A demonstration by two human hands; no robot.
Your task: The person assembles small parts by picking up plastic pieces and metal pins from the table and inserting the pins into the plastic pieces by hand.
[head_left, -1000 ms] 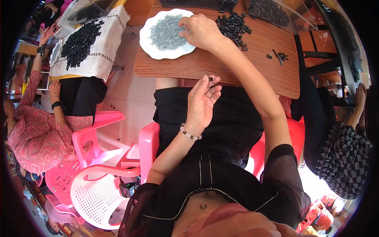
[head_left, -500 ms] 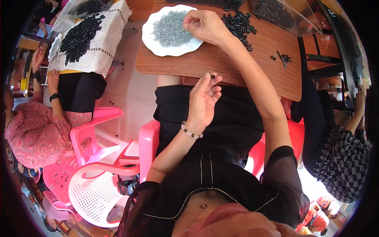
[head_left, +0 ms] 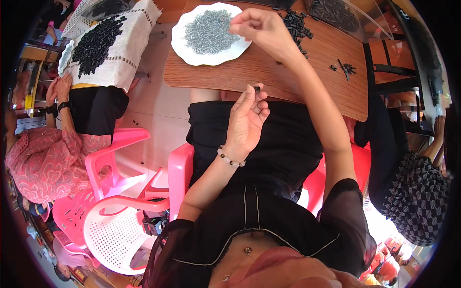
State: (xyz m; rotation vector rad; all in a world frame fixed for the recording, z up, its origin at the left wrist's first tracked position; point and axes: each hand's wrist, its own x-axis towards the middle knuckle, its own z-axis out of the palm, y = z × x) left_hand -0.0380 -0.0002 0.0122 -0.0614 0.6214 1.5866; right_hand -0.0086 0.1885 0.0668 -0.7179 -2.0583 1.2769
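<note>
Left hand (head_left: 246, 122), half-curled, pinched one black piece (head_left: 257, 89) by tabletop (head_left: 216, 79) near edge; right hand (head_left: 234, 26), fingertips bunched, contents unclear, hung over one plate (head_left: 180, 51) near left edge.

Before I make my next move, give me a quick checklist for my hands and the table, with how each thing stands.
1. Left hand has its small black piece pinched at the fingertips: ok.
2. Right hand has its fingertips over the plate, as seen from above: ok.
3. Right hand holds a silvery piece: cannot tell, too small to see.
4. Plate sits fully on the table, inside its front edge: ok.
5. Black pile is fully in view: not ok, your right arm hides part.
</note>
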